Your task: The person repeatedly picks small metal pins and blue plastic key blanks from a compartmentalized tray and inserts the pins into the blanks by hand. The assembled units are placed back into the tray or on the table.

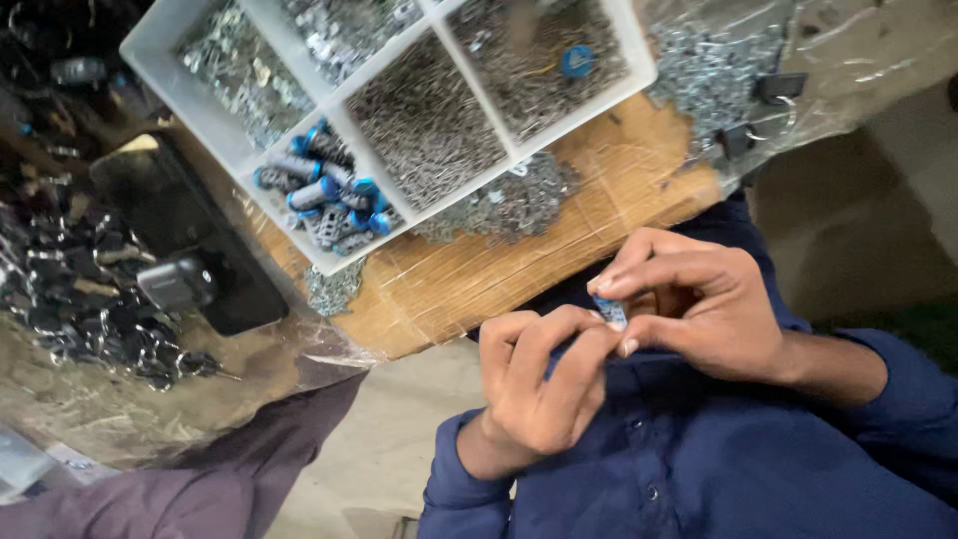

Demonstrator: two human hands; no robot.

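Note:
My left hand (539, 384) and my right hand (689, 314) meet close to my chest, over my dark blue shirt (699, 469). Between their fingertips they pinch a small blue and silver part (611, 311). The left thumb and forefinger hold it from below, and the right thumb and forefinger close on it from above. Most of the part is hidden by the fingers.
A white compartment tray (324, 98) on a plastic-wrapped wooden board (599, 200) holds small metal pieces and blue-capped cylinders (319, 190). Loose metal bits (509, 205) lie beside it. Black parts (80, 299) and a black tray (180, 230) lie at left. A purple-clad leg (200, 489) is at lower left.

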